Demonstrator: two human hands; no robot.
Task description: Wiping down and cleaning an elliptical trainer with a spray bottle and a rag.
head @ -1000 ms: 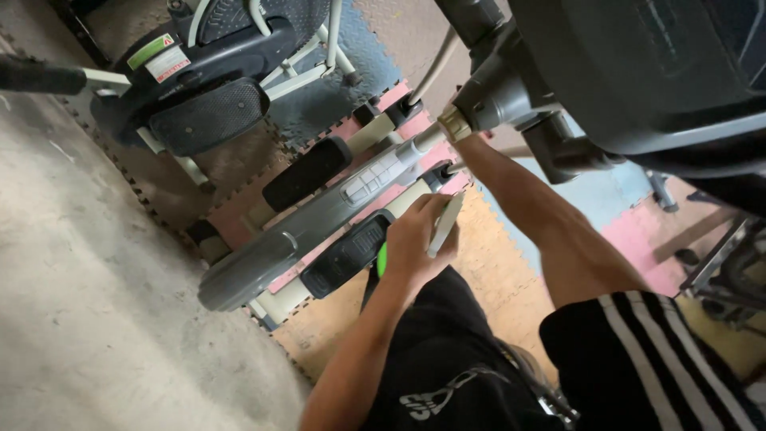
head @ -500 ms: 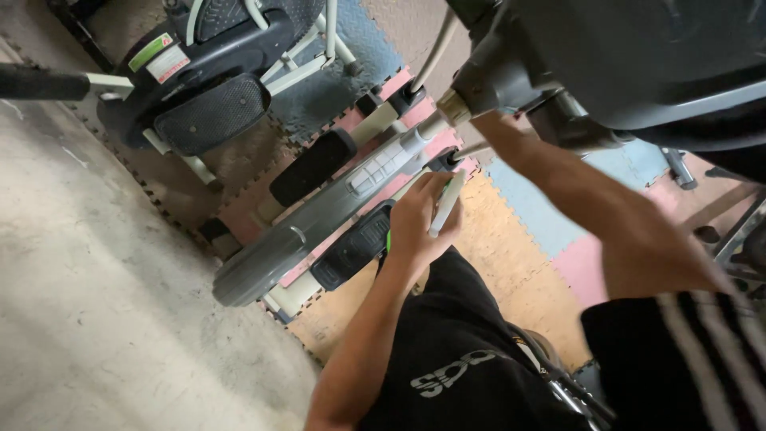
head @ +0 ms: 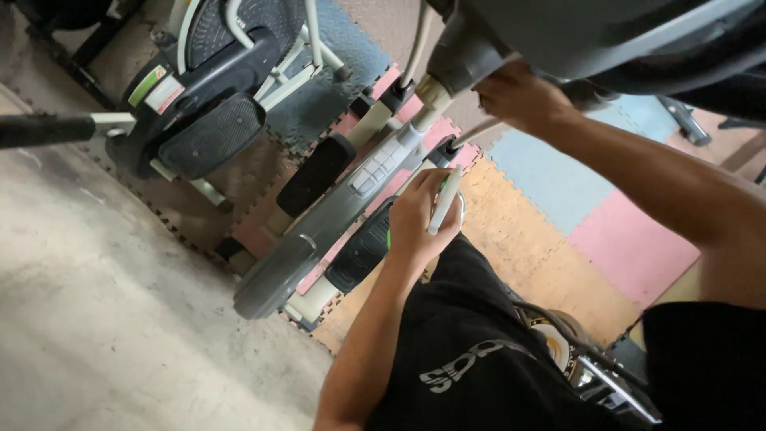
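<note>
Here, the left hand (head: 415,219) has its fingers clamped around a pale slim tool (head: 444,201), just beside the grey exercise machine (head: 335,209). The right hand (head: 517,97) grips the machine's dark upper housing (head: 467,52), fingers closed. Judging by this, the tool is not yet applied to the machine; work remains.

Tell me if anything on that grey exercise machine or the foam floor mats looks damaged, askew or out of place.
Nothing stands out. The grey exercise machine stands on the interlocking coloured foam floor mats, which lie flat with their edges joined. The left hand holds a slim pale flat tool; the right hand is at the machine's grey joint housing. No spill or breakage shows.
</note>
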